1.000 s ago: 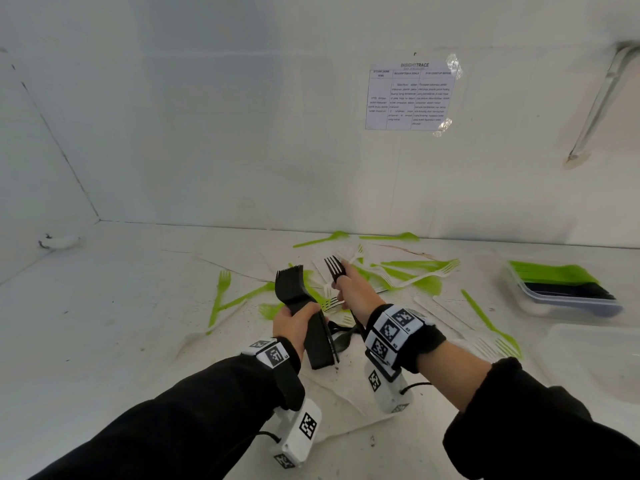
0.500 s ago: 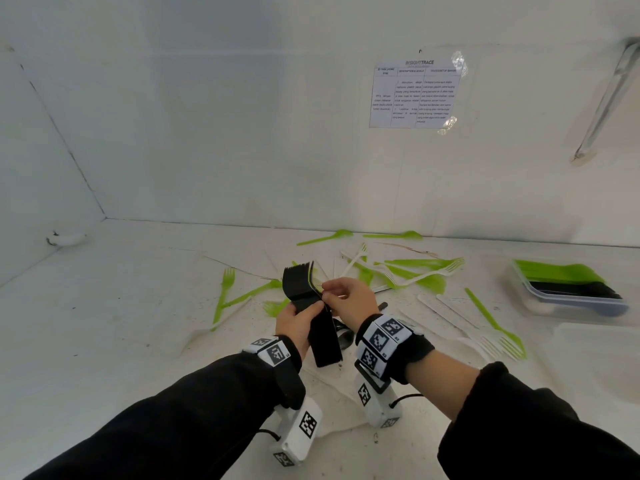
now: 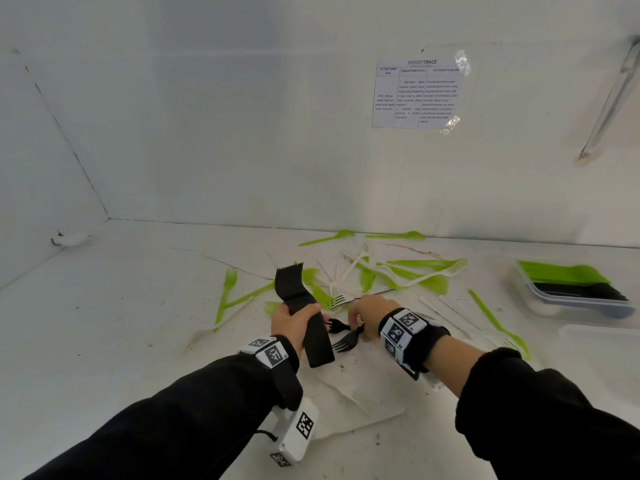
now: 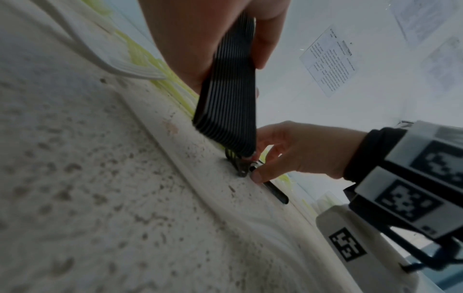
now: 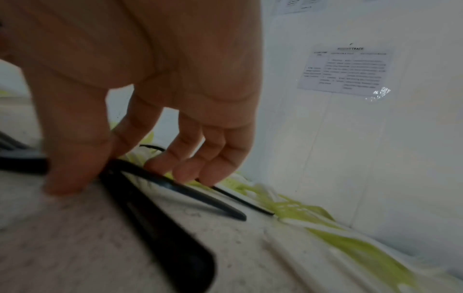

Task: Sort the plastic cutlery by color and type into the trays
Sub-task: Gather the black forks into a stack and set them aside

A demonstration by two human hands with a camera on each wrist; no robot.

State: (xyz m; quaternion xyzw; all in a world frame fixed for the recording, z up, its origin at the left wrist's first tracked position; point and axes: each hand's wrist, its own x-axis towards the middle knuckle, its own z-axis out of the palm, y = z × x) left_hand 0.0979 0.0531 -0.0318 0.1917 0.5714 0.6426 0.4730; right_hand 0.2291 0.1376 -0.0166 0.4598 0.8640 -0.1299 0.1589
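Black fork stack (image 3: pixel 302 315) held upright; loose black forks (image 3: pixel 343 336) beneath.

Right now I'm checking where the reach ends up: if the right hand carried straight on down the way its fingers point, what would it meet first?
The right hand points down at the loose black forks on the table; its fingertips look already on a handle, thumb beside it. Firm grip unclear.

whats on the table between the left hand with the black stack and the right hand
In the head view, two loose black forks lie between the left hand gripping the black fork stack and the right hand.
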